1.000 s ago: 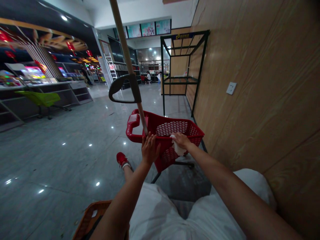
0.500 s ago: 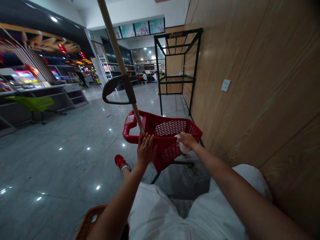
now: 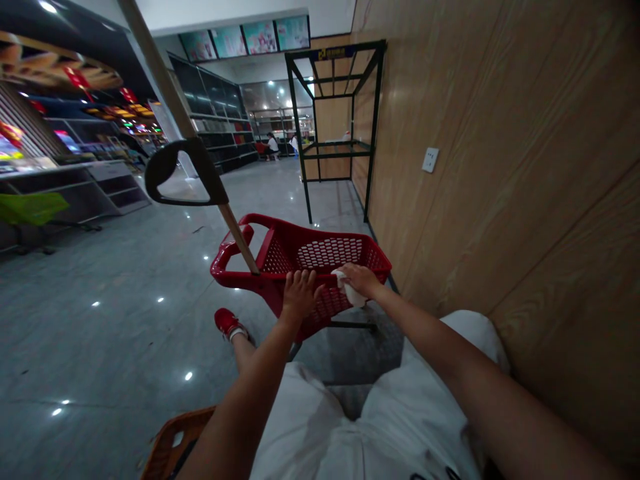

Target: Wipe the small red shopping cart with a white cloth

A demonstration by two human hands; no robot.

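Your right hand (image 3: 359,279) is clutching a white cloth (image 3: 349,290) against the rim of the red plastic shopping basket (image 3: 330,253), centre frame; your left hand (image 3: 300,295) is lying open, fingers spread, against the basket's near wall, above your red shoe (image 3: 226,323).

A wood-grain wall (image 3: 500,167) with a white socket (image 3: 430,160) runs past a black metal shelf frame (image 3: 330,113); glossy grey floor tiles (image 3: 125,300) reflect ceiling lights under display screens (image 3: 245,37).

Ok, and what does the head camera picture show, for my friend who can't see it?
The right hand presses a white cloth onto a red shopping cart, and the left hand rests on it too. A wood-panelled wall stands beside them.
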